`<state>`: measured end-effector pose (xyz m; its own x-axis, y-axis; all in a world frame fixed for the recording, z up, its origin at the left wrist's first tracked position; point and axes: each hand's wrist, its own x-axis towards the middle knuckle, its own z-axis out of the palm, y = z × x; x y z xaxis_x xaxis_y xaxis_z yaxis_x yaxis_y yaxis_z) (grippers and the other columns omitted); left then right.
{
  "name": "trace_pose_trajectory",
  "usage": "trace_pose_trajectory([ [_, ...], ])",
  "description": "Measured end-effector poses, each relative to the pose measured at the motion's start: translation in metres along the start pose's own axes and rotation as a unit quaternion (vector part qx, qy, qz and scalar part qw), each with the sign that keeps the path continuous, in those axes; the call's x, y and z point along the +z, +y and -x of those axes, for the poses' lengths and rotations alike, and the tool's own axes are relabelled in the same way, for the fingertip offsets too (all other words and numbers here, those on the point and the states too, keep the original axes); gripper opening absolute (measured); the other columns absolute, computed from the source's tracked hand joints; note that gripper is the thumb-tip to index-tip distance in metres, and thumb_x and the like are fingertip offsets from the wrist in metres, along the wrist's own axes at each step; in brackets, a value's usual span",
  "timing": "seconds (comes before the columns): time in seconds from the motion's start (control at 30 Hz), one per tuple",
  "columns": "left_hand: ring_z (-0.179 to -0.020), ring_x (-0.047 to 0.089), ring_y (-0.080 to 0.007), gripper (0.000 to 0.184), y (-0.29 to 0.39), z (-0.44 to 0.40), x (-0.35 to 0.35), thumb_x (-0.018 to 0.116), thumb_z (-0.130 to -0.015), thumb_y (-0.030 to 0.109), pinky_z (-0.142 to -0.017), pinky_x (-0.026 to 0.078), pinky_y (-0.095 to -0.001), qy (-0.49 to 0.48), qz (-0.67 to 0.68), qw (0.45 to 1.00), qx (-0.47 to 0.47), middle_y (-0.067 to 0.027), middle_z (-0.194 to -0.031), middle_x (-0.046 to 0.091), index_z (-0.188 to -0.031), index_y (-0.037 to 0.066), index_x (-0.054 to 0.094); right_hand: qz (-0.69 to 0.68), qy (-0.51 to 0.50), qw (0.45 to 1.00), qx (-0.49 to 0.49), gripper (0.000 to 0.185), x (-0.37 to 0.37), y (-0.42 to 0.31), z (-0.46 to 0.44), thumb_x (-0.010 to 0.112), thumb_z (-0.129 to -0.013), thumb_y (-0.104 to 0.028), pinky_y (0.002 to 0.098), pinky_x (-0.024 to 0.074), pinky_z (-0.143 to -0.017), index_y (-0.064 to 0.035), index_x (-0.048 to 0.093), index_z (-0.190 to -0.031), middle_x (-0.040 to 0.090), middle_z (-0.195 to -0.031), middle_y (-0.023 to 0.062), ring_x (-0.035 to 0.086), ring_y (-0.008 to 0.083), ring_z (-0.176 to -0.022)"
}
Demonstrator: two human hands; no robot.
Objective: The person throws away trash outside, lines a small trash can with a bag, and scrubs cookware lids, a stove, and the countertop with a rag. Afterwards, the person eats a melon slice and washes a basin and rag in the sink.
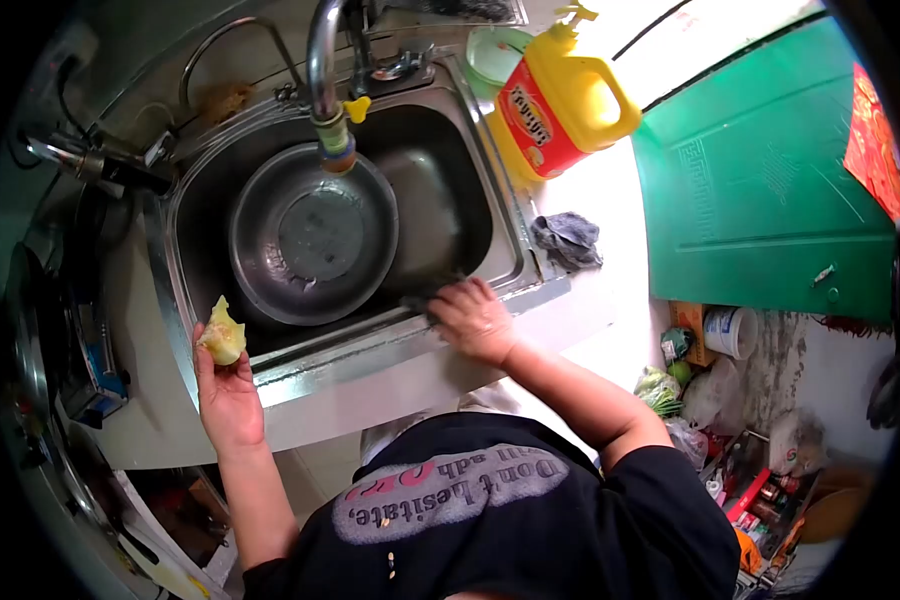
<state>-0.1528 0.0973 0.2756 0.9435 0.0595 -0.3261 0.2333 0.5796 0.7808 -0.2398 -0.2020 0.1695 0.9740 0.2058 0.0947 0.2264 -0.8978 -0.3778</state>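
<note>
Black shirt (580, 530) nearest; left hand (232, 395) fingers gripping pale-yellow produce (222, 338); right hand (473, 322) at sink rim (370, 344), grip can't tell; likely step: handling produce; next move calls for steady hold.

The counter (622, 225) carries a jug (568, 95) and cloth (568, 240).

Left hand (232, 402) holds yellowish chunk (224, 340); right hand (477, 325) at sink (315, 372).
</note>
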Motion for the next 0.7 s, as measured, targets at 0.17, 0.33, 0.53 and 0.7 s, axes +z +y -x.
trace_pose_trajectory([
  [0.17, -0.096, 0.051, -0.0153, 0.034, -0.006, 0.008, 0.014, 0.05, -0.084, 0.02, -0.075, 0.047, -0.0238, 0.021, 0.005, 1.0, 0.007, -0.0072, -0.111, 0.048, -0.114, 0.005, 0.046, 0.016, 0.0, 0.999, 0.033, 0.028, -0.041, 0.047, 0.015, 0.058, -0.07, -0.019, 0.0377, 0.034, -0.086, -0.0066, 0.054, -0.095, 0.049, -0.099, 0.01, 0.045, 0.0266, -0.097],
  [0.33, -0.097, 0.051, -0.0156, 0.033, -0.015, 0.024, 0.021, 0.049, -0.084, 0.019, -0.075, 0.046, -0.0238, 0.023, 0.019, 1.0, 0.005, -0.007, -0.111, 0.049, -0.115, 0.006, 0.046, 0.09, 0.077, 0.993, 0.016, 0.025, -0.05, 0.072, -0.028, 0.053, -0.073, -0.021, 0.037, 0.0338, -0.085, -0.0047, 0.053, -0.092, 0.049, -0.097, 0.0101, 0.043, 0.0259, -0.098],
  [0.53, -0.097, 0.05, -0.0155, 0.032, -0.032, 0.042, 0.019, 0.051, -0.084, 0.018, -0.077, 0.046, -0.0253, 0.038, 0.021, 0.999, 0.019, -0.0071, -0.109, 0.051, -0.113, 0.005, 0.046, 0.171, -0.009, 0.985, -0.012, 0.031, -0.03, 0.09, -0.026, 0.05, -0.075, -0.018, 0.0385, 0.025, -0.097, -0.0028, 0.052, -0.102, 0.044, -0.116, 0.0135, 0.036, 0.0266, -0.112],
  [0.7, -0.09, 0.051, -0.0154, 0.034, -0.042, 0.058, 0.032, 0.053, -0.082, 0.018, -0.076, 0.046, -0.0254, 0.078, 0.056, 0.995, 0.018, -0.0075, -0.105, 0.051, -0.113, 0.004, 0.046, -0.023, 0.013, 0.999, 0.037, 0.027, -0.037, 0.053, 0.006, 0.053, -0.075, -0.017, 0.0369, 0.0356, -0.087, -0.0009, 0.054, -0.097, 0.05, -0.107, 0.0155, 0.045, 0.0303, -0.1],
])
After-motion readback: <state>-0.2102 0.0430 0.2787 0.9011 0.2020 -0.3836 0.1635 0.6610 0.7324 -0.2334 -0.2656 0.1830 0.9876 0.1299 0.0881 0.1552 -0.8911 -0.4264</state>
